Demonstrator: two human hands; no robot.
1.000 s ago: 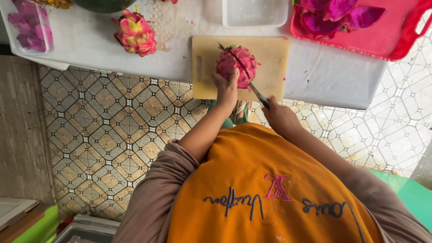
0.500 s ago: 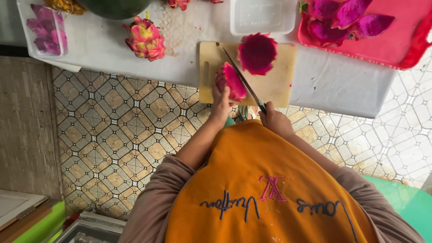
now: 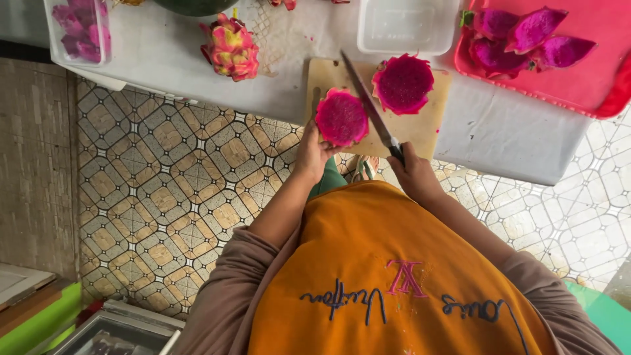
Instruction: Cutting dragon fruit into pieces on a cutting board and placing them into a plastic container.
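The dragon fruit lies cut in two on the cutting board (image 3: 420, 135), so the halving step looks done and the work stands at dealing with the halves. The left hand (image 3: 314, 148) cups the near half (image 3: 341, 117) from its 6 o'clock side, fingers curled round the rind, and tips the magenta cut face up toward the camera. The far half (image 3: 403, 83) lies free at the board's 1 o'clock, face up, just beside the blade but seemingly apart from it. The right hand (image 3: 411, 176) is closed in a full grip on the handle of the knife (image 3: 369, 108). The knife's long axis runs diagonally, its handle at 5 o'clock and its tip pointing to 11 o'clock, passing between the two halves. As a judgement, any further cut calls for setting the held half flat and steady, with the left fingers kept off the blade's line. A whole dragon fruit (image 3: 231, 49) sits at 10 o'clock on the table (image 3: 499, 141), peels lie on the red tray (image 3: 591, 85) at 2 o'clock
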